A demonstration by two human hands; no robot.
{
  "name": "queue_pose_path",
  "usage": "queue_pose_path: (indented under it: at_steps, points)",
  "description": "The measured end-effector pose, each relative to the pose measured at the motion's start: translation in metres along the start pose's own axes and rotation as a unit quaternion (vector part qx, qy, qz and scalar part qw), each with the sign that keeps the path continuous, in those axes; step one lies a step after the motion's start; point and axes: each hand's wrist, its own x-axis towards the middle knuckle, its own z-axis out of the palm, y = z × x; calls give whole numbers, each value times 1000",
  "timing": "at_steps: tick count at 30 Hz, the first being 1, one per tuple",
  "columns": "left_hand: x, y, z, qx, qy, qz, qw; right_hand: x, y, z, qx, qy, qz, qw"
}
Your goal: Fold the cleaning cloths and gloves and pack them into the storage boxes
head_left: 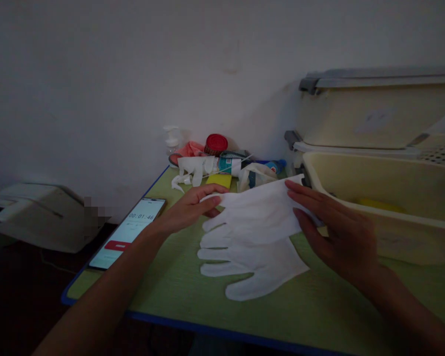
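Two white gloves lie one partly over the other on the green table. My left hand [189, 208] pinches the finger end of the upper white glove [261, 212] between thumb and fingers. On the cuff side, my right hand [341, 235] grips the same glove, thumb hidden behind the cloth and fingers on top. Its far edge is raised off the table. Beneath it, the lower white glove [254, 274] rests flat, fingers pointing left, thumb toward the front edge and cuff to the right; its upper part is covered.
A phone [128, 232] showing a timer lies on the table's [178, 306] left side. At the back are a red-lidded container [216, 143], a yellow pad [219, 181], a clear plastic bag [255, 175] and other small items. An open cream bin [389, 227] stands on the right.
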Motion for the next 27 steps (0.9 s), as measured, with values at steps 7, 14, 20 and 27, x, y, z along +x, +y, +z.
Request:
queue_pose_path:
  at_steps: [7,14,20,27]
  points:
    - [0,-9,-2,-65,-47,-24,997,0,3,1,39,-109,68,991]
    - [-4,-4,1,-90,-87,-77,989,-4,6,-6,158,-246,170,941]
    - [0,-9,4,52,-164,-126,977,-23,9,-7,147,-333,174,915]
    - [4,-24,11,149,-143,-114,972,-30,8,6,108,-414,161,889]
